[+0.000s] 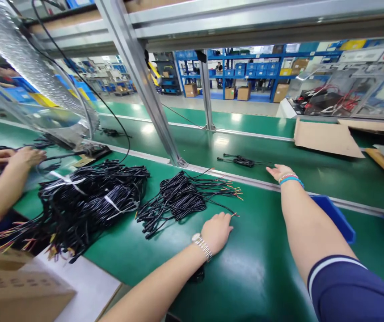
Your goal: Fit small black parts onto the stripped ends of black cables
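Note:
My left hand, with a metal watch at its wrist, is palm down over the green bench, fingers bent and together. Its fingertips are beside the bare wire end of a black cable; whatever they grip is hidden. That cable runs from a loose pile of black cables with connectors at one end and stripped orange wires at the other. My right hand, bracelets at the wrist, reaches over the conveyor with fingers apart, holding nothing. Left of it, a small coiled black cable lies on the belt.
A large heap of tied black cables lies left, beside a co-worker's hands. Metal posts rise at the bench edge. Blue bins sit right, cardboard behind. A cardboard box stands front left.

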{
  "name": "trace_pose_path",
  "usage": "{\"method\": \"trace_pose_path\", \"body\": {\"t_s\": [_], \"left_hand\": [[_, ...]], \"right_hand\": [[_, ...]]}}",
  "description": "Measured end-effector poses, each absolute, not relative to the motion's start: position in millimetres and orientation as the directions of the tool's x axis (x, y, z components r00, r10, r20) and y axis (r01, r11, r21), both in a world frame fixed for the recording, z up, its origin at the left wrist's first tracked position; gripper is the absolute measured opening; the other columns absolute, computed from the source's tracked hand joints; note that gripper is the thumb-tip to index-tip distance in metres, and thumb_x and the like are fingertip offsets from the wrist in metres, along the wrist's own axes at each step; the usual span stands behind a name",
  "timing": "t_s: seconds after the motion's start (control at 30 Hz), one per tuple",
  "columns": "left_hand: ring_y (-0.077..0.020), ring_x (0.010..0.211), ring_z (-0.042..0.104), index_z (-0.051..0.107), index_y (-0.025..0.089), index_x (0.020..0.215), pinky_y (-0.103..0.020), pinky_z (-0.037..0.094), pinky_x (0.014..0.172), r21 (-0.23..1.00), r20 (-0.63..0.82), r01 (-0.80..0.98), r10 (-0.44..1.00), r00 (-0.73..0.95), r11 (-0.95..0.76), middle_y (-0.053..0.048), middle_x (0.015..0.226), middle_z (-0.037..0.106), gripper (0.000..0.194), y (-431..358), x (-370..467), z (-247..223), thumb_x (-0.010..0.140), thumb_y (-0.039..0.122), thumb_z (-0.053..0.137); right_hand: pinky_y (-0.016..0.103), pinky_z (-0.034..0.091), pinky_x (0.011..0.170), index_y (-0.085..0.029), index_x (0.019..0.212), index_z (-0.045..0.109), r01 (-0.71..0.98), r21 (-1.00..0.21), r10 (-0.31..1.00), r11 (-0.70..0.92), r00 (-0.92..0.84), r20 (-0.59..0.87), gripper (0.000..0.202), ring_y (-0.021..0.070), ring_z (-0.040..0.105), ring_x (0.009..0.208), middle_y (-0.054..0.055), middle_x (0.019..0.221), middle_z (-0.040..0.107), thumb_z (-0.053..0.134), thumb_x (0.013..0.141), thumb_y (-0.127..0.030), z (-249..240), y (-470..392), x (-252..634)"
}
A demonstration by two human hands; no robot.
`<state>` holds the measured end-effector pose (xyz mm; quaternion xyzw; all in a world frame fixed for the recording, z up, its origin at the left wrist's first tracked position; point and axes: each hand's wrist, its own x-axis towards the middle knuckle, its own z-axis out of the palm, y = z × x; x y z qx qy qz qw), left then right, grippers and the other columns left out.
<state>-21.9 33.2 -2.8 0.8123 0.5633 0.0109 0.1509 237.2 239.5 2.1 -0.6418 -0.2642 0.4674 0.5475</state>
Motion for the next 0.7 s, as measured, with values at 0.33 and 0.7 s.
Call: {"method": "trace_pose_path", "body": {"t_s": [0.33,0.7], "left_hand": [[-0.0121,0.056,0.052,0.050,0.019,0.079,-0.023,0.036,0.055,0.754,-0.067,0.599,0.875,0.479,-0.270,-0.002,0.069,0.061,0.016,15,19,2,0.085,0.026,0.038],[-0.0047,0.051,0.037,0.055,0.011,0.090,-0.018,0.028,0.044,0.934,-0.202,-0.208,0.911,0.361,0.289,-0.002,0.072,0.055,0.026,10,30,6,0.073,0.030,0.058]], "right_hand": [[0.016,0.038,0.047,-0.010,0.061,0.062,0.600,-0.798,0.993,-0.060,-0.042,-0.107,0.002,0.0078,0.050,0.048,0.001,0.054,0.059,0.062,0.062,-0.012,82,146,309],[0.030,0.043,0.073,-0.007,0.082,0.066,0.975,0.157,0.976,0.158,-0.130,-0.175,0.024,0.0246,0.061,0.085,0.019,0.088,0.064,0.043,0.076,-0.009,13,59,314]]}}
